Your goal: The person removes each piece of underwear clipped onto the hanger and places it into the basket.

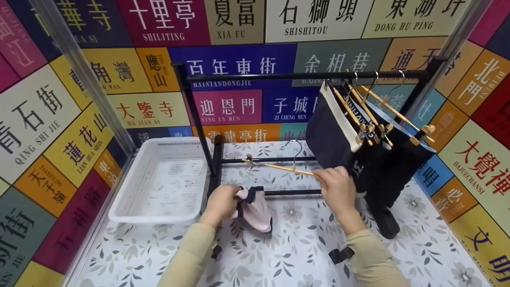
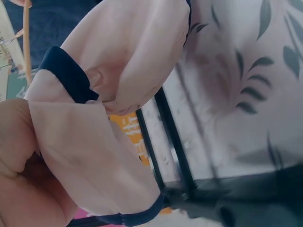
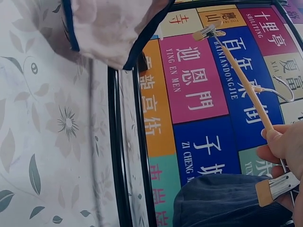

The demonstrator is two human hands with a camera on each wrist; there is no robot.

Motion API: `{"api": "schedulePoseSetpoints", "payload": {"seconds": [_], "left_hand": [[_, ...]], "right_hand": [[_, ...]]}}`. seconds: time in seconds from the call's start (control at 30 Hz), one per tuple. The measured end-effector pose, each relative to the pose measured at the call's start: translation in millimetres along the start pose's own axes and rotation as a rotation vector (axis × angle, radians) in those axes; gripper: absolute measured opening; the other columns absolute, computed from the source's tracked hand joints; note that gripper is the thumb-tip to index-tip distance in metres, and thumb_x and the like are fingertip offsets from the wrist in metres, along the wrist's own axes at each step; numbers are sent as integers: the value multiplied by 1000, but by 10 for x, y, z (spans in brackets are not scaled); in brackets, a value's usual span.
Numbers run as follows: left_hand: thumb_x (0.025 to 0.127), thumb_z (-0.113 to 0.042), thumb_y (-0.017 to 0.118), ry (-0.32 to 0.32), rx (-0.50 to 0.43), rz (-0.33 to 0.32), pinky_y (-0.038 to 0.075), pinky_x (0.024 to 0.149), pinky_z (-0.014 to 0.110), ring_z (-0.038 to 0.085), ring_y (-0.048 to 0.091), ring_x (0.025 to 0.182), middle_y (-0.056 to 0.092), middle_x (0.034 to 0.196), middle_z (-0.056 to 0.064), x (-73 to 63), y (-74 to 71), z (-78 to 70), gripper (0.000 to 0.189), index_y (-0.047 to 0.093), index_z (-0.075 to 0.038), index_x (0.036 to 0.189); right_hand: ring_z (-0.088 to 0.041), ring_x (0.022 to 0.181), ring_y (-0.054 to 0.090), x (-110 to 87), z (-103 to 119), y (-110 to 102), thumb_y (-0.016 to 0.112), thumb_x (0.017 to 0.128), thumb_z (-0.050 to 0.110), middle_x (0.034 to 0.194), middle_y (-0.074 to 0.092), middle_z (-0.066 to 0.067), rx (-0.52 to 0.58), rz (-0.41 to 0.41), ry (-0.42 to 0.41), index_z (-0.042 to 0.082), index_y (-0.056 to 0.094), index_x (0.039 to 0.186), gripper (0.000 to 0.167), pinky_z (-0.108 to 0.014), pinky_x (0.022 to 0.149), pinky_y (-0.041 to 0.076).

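My left hand (image 1: pixel 221 202) grips a small pale pink garment (image 1: pixel 257 213) with dark navy trim, held above the floral surface in front of the rack. Its folds droop from my fingers, and its exact kind is unclear. In the left wrist view the pink cloth (image 2: pixel 94 151) bunches beside my thumb. My right hand (image 1: pixel 338 189) holds one end of a wooden clip hanger (image 1: pixel 285 168). The hanger's free end carries a metal clip (image 3: pixel 207 32) pointing toward the left, and its wire hook (image 3: pixel 281 90) sticks out from the bar. Nothing hangs from this hanger.
A black rack (image 1: pixel 255 77) stands behind both hands. Several dark garments (image 1: pixel 332 129) hang from clip hangers at its right end. A white plastic basket (image 1: pixel 126 191) sits at the left. Printed panels form the walls, and a floral cloth (image 1: pixel 295 239) covers the surface.
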State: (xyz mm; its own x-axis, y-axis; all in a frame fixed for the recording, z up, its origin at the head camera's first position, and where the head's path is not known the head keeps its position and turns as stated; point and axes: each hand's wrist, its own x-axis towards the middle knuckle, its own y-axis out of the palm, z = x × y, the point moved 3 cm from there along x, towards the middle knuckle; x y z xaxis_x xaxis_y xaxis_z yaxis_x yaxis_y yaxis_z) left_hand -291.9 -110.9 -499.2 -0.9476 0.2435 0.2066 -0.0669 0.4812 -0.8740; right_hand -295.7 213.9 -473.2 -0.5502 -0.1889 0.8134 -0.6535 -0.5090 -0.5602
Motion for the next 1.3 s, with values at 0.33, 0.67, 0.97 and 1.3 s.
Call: {"api": "schedulePoseSetpoints", "payload": {"seconds": [0.33, 0.67, 0.97, 1.3], "left_hand": [[85, -6, 71, -27, -44, -54, 53, 80, 45, 28, 67, 85, 71, 90, 6, 25, -363, 71, 11, 69, -16, 81], [87, -7, 69, -58, -22, -131, 52, 80, 48, 31, 67, 88, 71, 94, 8, 5, -743, 145, 7, 70, -13, 84], [88, -8, 68, -99, -13, -185, 51, 81, 51, 35, 67, 90, 71, 95, 12, -58, -1059, 316, 5, 73, -10, 90], [88, -7, 65, -168, 40, -296, 49, 76, 55, 40, 65, 90, 70, 94, 17, -123, -1348, 482, 7, 71, -6, 90]], "right_hand": [[-31, 76, 58, 1, 12, 18, 82, 78, 5, 84, 71, -2, 36, -6, 7, 13, 78, 93, 18, -44, 58, 47], [-31, 79, 57, 39, 5, -11, 79, 81, 7, 86, 71, -3, 41, 21, 21, 12, 78, 96, 16, -44, 64, 47], [-28, 82, 56, 116, 18, -26, 79, 81, 5, 87, 71, -2, 46, 22, 40, 14, 78, 97, 18, -42, 65, 47], [-29, 80, 56, 202, 50, -64, 79, 81, 5, 86, 71, -3, 47, -1, 25, 12, 78, 96, 16, -41, 64, 48]]}}
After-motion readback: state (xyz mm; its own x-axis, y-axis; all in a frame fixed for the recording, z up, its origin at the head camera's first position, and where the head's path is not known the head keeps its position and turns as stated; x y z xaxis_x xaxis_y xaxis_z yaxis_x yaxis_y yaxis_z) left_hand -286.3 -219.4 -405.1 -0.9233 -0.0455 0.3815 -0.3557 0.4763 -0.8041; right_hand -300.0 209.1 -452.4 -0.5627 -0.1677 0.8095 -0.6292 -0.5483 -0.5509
